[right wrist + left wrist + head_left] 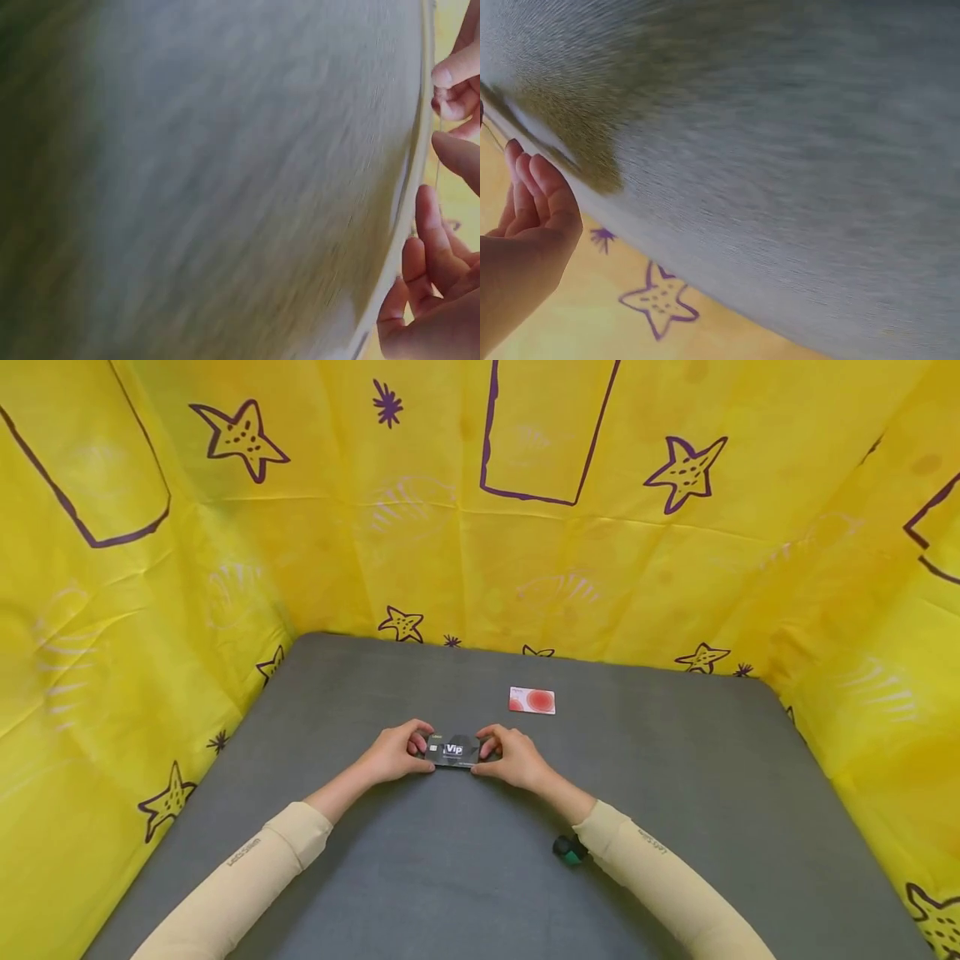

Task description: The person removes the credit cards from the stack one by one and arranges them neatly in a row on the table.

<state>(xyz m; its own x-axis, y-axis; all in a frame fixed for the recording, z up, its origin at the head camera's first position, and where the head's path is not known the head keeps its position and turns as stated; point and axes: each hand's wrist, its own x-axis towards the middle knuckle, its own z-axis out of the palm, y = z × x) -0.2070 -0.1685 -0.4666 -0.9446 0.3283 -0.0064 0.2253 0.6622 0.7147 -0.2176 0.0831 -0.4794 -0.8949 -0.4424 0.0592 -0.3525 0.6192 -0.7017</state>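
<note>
A dark card marked "Vip" (453, 751) lies at the middle of the grey table (375, 877), held between both hands. My left hand (397, 752) pinches its left end with curled fingers, and my right hand (512, 757) pinches its right end. In the left wrist view only my left hand's fingers (536, 187) show against the blurred grey table top (780, 150). The right wrist view shows my right hand's fingers (435, 255) at the frame's right edge, with the other hand's fingers (457, 82) above; the card is barely visible there.
A white card with red circles (532, 701) lies flat a little beyond the hands, to the right. A small black and green object (570, 850) sits by my right forearm. Yellow cloth with purple stars (480, 527) walls the table on three sides.
</note>
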